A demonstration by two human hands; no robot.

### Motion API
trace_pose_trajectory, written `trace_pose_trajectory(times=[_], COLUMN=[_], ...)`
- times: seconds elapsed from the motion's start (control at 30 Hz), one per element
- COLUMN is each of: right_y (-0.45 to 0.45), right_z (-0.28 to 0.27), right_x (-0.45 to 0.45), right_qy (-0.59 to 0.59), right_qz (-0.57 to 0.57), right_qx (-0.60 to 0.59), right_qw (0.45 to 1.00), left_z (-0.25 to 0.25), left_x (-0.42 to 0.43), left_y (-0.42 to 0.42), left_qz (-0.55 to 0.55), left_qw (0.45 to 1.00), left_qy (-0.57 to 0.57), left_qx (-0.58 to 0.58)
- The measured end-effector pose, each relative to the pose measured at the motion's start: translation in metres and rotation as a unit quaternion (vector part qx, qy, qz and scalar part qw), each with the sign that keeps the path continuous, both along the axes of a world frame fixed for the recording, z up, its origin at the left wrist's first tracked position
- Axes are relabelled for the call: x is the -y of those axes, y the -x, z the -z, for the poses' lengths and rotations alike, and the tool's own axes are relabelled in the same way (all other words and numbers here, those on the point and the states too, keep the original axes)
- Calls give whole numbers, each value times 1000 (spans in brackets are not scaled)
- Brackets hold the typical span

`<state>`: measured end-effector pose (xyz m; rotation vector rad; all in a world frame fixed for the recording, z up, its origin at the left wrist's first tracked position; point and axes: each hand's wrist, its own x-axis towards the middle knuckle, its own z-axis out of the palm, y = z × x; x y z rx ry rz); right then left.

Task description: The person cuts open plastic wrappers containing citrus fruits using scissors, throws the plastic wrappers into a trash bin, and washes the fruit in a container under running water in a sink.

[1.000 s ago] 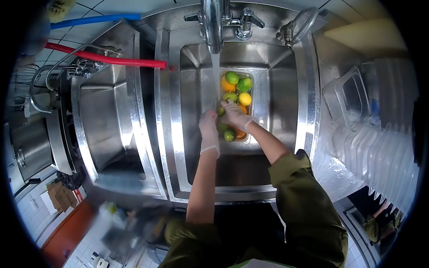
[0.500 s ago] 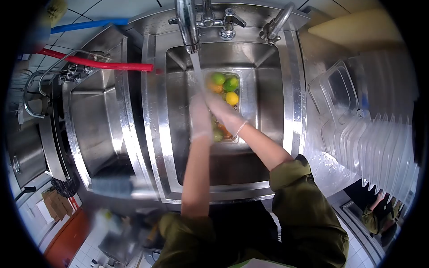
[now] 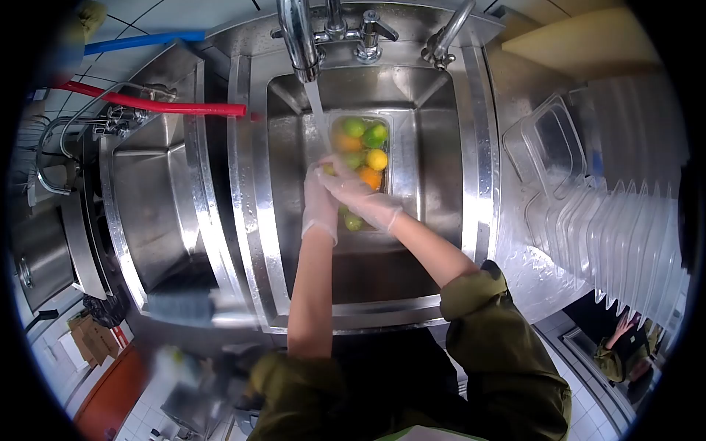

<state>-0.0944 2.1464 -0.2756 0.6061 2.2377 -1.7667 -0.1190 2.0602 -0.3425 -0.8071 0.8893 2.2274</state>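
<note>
In clear gloves, my left hand (image 3: 318, 204) and my right hand (image 3: 362, 200) are pressed together over the sink basin (image 3: 437, 198). Both are closed around a small yellow-green fruit, apparently a lime (image 3: 328, 169), mostly hidden by the fingers. Water (image 3: 318, 110) from the faucet (image 3: 299, 44) streams down onto them. Just under and beyond my hands sits a clear container (image 3: 390, 140) of citrus. In it are several green limes (image 3: 375, 134), a yellow lemon (image 3: 376, 159) and orange fruit (image 3: 370, 177); some lie beneath my right hand.
Stacked clear plastic containers (image 3: 610, 242) stand on the wet right-hand counter. A second sink (image 3: 162, 213) lies to the left, with a red hose (image 3: 176, 108) reaching over it. A second tap (image 3: 445, 44) rises at the basin's back right.
My hands have come together under the stream, and a yellow-green fruit now shows between them. My right hand has shifted left, exposing more orange fruit in the container.
</note>
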Motion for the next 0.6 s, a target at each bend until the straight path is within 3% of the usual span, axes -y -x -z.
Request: trace_pose_trajectory(times=[0.03, 0.07, 0.17, 0.2, 0.27, 0.3, 0.37, 0.4, 0.47, 0.57, 0.6], right_y=[0, 7, 5, 2, -3, -9, -20, -19, -14, -15, -14], right_z=[21, 55, 82, 70, 34, 32, 32, 31, 31, 32, 38], right_x=[-2, -4, -8, -12, -16, -14, -11, -9, -5, -9, -13], right_qy=[-15, -90, -124, -118, -103, -167, -289, -305, -337, -400, -406], right_qz=[-21, -53, -48, -67, -103, -143, -218, -217, -211, -145, -178], right_qx=[-38, 8, 42, 82, 157, 126, 62, 95, 160, 99, 91], right_qw=[999, 995, 990, 987, 977, 968, 930, 923, 903, 900, 892], left_z=[-11, -23, -71, -27, -20, -17, 44, 48, 60, 35, 24], left_x=[-7, -13, -36, -25, -22, -20, 4, 7, 0, -13, -14], left_y=[-7, -12, -19, -24, -30, -31, -32, -31, -29, -12, -9], left_qz=[-17, -34, 25, -3, 16, 25, 65, 85, 89, 91, 92], left_qw=[1000, 999, 983, 991, 992, 991, 990, 988, 995, 988, 981], left_qy=[3, 5, 183, 121, 126, 130, 121, 116, 41, -65, -97], left_qx=[4, 6, -25, -55, -3, 21, -34, -60, 8, 109, 142])
